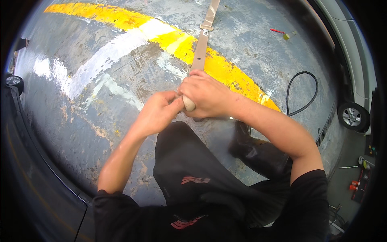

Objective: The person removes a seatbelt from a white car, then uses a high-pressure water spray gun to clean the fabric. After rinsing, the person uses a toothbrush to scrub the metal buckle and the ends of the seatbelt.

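Observation:
A beige seat belt (200, 56) stretches from the top of the head view down to my hands, with its metal buckle tongue (205, 32) partway along the strap. My right hand (207, 94) is closed in a fist at the belt's near end. Out of that fist pokes a beige rounded piece (188, 103); whether it belongs to the belt I cannot tell. Against it, my left hand (163, 111) is closed, with thumb and fingers pressed together at my right hand. What the left fingers pinch is hidden.
Yellow (242, 78) and white painted lines cross the worn grey floor. A black cable loop (302, 92) and a small red-and-yellow item (278, 31) lie to the right. Cars stand on both sides, a wheel (353, 116) at right. Tools (360, 177) lie at lower right.

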Demonstrator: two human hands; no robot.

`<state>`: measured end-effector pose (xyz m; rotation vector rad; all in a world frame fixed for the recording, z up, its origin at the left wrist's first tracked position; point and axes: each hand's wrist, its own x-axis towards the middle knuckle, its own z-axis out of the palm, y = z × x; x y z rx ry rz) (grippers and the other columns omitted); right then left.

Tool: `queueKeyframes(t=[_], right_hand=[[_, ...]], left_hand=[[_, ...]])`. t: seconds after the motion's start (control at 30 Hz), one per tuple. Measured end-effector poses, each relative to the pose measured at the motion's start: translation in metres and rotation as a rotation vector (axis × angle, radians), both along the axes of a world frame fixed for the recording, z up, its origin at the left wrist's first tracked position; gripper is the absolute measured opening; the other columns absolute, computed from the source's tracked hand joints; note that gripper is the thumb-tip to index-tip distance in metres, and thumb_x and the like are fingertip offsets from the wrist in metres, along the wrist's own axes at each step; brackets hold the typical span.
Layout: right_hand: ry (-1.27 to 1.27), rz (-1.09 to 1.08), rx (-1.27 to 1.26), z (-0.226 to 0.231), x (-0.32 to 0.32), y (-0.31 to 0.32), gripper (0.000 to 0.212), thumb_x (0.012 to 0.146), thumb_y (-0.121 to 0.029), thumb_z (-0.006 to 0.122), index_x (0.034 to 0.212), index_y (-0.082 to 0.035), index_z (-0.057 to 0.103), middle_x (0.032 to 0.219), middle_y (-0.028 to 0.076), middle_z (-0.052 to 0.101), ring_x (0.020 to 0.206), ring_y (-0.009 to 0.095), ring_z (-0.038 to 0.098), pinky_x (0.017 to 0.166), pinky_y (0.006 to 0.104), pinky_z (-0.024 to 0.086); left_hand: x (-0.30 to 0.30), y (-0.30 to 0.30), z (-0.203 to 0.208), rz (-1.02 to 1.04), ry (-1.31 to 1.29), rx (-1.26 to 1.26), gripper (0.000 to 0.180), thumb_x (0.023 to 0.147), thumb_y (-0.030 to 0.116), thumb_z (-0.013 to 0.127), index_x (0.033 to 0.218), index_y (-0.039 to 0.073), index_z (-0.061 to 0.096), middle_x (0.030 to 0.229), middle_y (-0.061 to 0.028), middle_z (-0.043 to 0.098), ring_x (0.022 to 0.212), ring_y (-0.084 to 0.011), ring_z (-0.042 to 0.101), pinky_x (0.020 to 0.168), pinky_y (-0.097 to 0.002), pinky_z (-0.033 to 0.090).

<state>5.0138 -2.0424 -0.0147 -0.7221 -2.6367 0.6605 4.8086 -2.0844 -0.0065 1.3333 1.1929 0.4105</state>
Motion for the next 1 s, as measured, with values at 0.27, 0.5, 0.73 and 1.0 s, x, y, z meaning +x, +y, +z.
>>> queueKeyframes(t=[0.27, 0.5, 0.73, 1.0], right_hand=[[-0.328, -0.188, -0.085, -0.031, 0.112, 0.049, 0.03, 0.072, -0.02, 0.075, 0.095, -0.01, 0.058, 0.109, 0.009, 0.06, 0.111, 0.031, 0.057, 0.112, 0.0563, 0.032], [-0.418, -0.495, 0.23, -0.076, 0.126, 0.061, 0.055, 0.074, -0.023, 0.077, 0.124, -0.011, 0.058, 0.136, 0.009, 0.051, 0.124, 0.033, 0.05, 0.113, 0.0552, 0.032], [-0.293, -0.55, -0.134, -0.181, 0.087, -0.042, 0.071, 0.078, -0.023, 0.072, 0.142, -0.01, 0.045, 0.135, 0.017, 0.051, 0.124, 0.038, 0.049, 0.102, 0.0514, 0.041], [-0.654, -0.45, 0.111, -0.204, 0.077, -0.107, 0.071, 0.075, -0.013, 0.069, 0.141, -0.009, 0.045, 0.113, 0.014, 0.055, 0.108, 0.033, 0.055, 0.102, 0.0459, 0.043]], left_hand=[[-0.035, -0.009, 0.036, 0.033, 0.151, 0.139, 0.031, 0.092, 0.029, 0.064, 0.084, -0.001, 0.067, 0.062, -0.0034, 0.056, 0.06, -0.0118, 0.05, 0.055, -0.0346, 0.042], [-0.034, 0.012, -0.054, 0.225, -0.034, -0.057, 0.022, 0.095, 0.025, 0.053, 0.096, 0.005, 0.064, 0.072, 0.0017, 0.055, 0.061, -0.0078, 0.047, 0.054, -0.0253, 0.036], [-0.052, 0.025, -0.253, 0.533, -0.13, -0.27, 0.032, 0.089, 0.017, 0.059, 0.119, 0.006, 0.059, 0.083, 0.0001, 0.058, 0.067, -0.0109, 0.053, 0.061, -0.0273, 0.044], [-0.039, 0.011, -0.28, 0.556, 0.581, 0.623, 0.037, 0.08, 0.006, 0.072, 0.116, 0.001, 0.066, 0.106, -0.0151, 0.066, 0.081, -0.0267, 0.066, 0.079, -0.0376, 0.054]])
